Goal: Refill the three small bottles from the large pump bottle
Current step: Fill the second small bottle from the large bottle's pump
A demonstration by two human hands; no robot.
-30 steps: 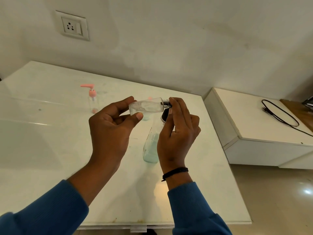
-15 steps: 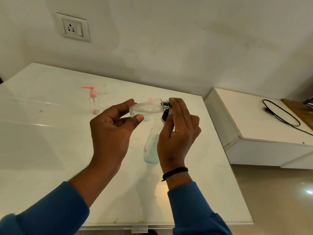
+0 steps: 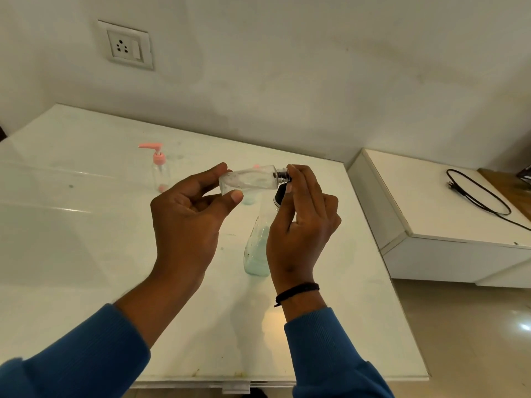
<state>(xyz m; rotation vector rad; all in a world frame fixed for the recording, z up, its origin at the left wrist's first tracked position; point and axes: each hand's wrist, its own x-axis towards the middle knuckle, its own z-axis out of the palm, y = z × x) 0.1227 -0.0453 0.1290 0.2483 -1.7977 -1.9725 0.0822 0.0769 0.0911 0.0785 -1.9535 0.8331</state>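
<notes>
Centrally, at mid-frame, a small clear bottle [image 3: 248, 179] is held sideways above the white table [image 3: 86, 239], its threaded neck pointing to the right of the frame. It looks light, rigid and smooth-walled, probably slippery if wet, so the flat sides near its base seem the safest place to hold. The left hand [image 3: 186, 222] grips that base end between thumb and curled fingers. The right hand [image 3: 301, 222] pinches at the neck with thumb and fingertips [image 3: 291, 175] (whether a cap sits there cannot be told). Just below and behind the right hand stands the large bottle [image 3: 257, 248], holding pale green liquid, its dark top partly hidden. Another small bottle with a pink pump [image 3: 159, 170] stands well apart, toward the upper left of the frame.
</notes>
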